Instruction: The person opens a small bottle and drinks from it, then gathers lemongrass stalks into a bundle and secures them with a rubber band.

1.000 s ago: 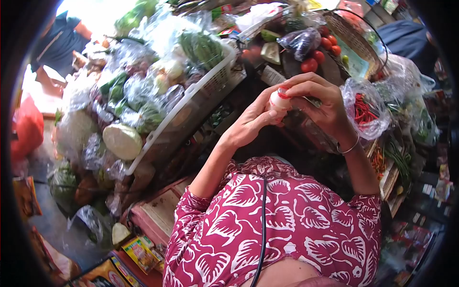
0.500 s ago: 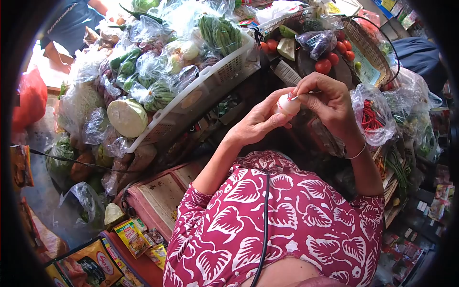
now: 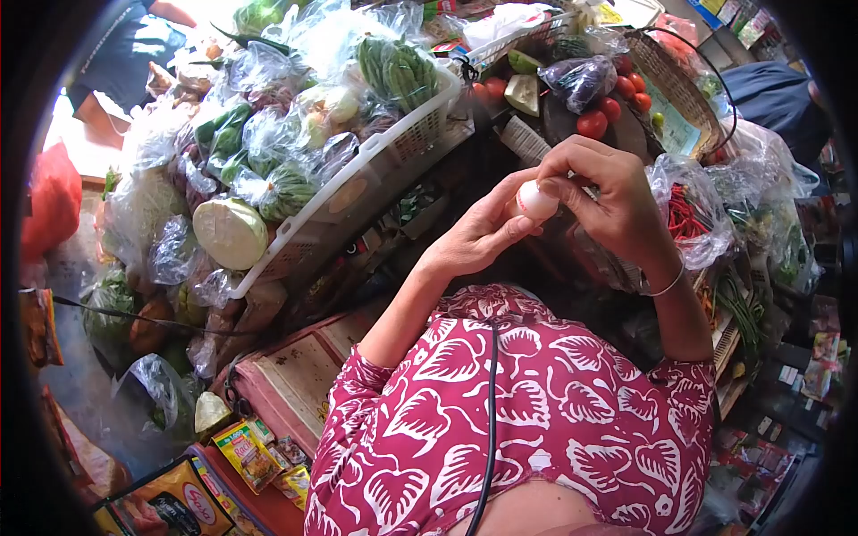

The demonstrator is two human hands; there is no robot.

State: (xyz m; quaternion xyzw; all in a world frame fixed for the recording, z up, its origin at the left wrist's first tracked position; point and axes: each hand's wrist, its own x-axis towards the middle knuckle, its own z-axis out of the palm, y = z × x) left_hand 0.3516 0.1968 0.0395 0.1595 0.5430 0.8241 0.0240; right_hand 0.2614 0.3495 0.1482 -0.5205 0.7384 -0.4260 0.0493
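My left hand (image 3: 475,234) is wrapped round a small white bottle-like container (image 3: 537,202) with faint pink markings, held up in front of my chest. Its rounded white end faces me. My right hand (image 3: 609,192) is closed in a pinch at the upper right edge of the container, with thumb and forefinger together. Whatever lies between those fingertips is hidden.
A white plastic crate (image 3: 357,161) of bagged vegetables stands ahead to the left, with a cut cabbage (image 3: 230,234) by it. Tomatoes (image 3: 592,124) lie beyond my hands, bagged red chillies (image 3: 686,214) to the right. Seasoning packets (image 3: 248,456) sit lower left. Another person's dark-clothed leg (image 3: 773,94) shows upper right.
The container has turned in my left hand so its plain white end faces me more. My right fingers have shifted slightly at its edge. The view has moved a little.
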